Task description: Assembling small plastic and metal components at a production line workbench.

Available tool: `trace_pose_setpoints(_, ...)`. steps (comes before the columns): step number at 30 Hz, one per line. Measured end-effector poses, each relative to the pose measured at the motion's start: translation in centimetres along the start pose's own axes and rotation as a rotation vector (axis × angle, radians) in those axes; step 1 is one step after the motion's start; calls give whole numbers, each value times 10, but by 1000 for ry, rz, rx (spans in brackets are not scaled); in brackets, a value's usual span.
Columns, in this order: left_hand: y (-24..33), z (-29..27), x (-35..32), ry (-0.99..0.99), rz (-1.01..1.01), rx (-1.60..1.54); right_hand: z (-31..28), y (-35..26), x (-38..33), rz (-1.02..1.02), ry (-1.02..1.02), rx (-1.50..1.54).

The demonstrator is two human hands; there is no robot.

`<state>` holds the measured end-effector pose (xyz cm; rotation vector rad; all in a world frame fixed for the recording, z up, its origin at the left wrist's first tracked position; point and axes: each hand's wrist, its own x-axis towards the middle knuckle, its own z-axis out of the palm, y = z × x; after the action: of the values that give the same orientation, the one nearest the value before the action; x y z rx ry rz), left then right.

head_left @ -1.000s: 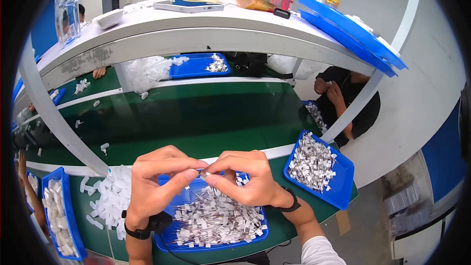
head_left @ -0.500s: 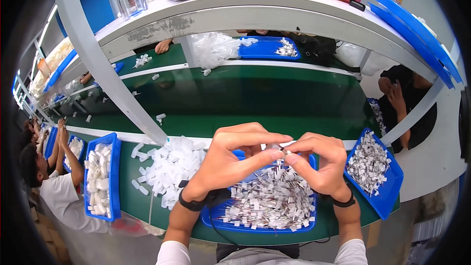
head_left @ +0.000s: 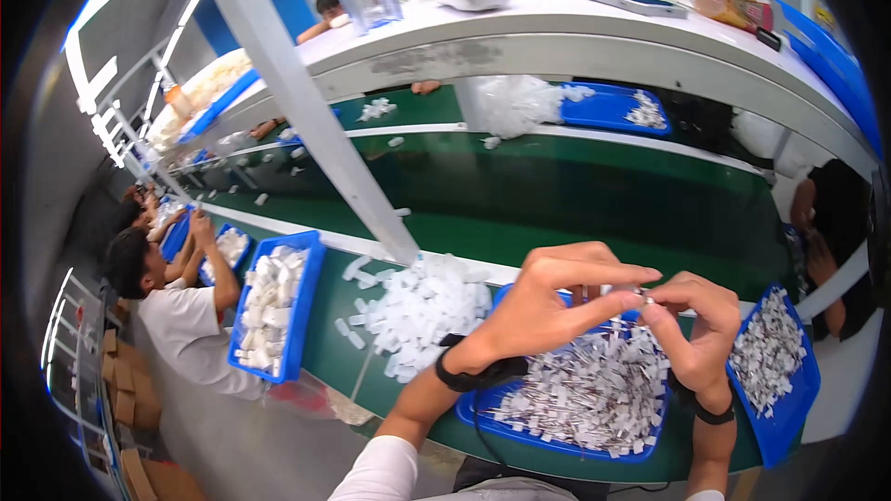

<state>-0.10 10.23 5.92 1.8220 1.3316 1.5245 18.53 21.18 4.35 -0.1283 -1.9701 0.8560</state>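
Observation:
My left hand (head_left: 568, 299) and my right hand (head_left: 694, 327) meet above a blue tray (head_left: 494, 419). The fingertips of both are pinched together around a tiny part, mostly hidden by the fingers, whose kind I cannot make out. Heaped in the tray below are many small white tabs with thin metallic and reddish leads (head_left: 585, 399). A black band circles each of my wrists. Left of my left forearm, a loose pile of translucent white plastic sleeves (head_left: 422, 311) lies on the green tabletop.
A blue tray of white pieces (head_left: 311, 301) stands left of the pile, and another with small tabbed parts (head_left: 817, 380) lies at the right. A white post (head_left: 316, 111) rises ahead beside the green conveyor belt (head_left: 557, 186). A co-worker (head_left: 181, 315) sits at the left.
My view has swung left, so the bench and trays appear farther right. Both hands stay together over the tray, still pinching at the fingertips.

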Motion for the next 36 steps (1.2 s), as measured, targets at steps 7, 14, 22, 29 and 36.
trace_pose_setpoints(7,-9,3,4,2,93,-13,-5,1,0,8,-14,-37)
trace_pose_setpoints(14,-4,-7,-2,20,-8,-12,5,1,8,7,-58,-9)
trace_pose_setpoints(22,-3,4,-1,-23,23,4,-2,-2,-5,21,-7,6)
trace_pose_setpoints(29,-5,3,-5,22,81,-15,0,-5,-4,5,-26,-6)
trace_pose_setpoints(36,-11,-3,7,30,73,97,-1,6,9,-4,-25,-3)
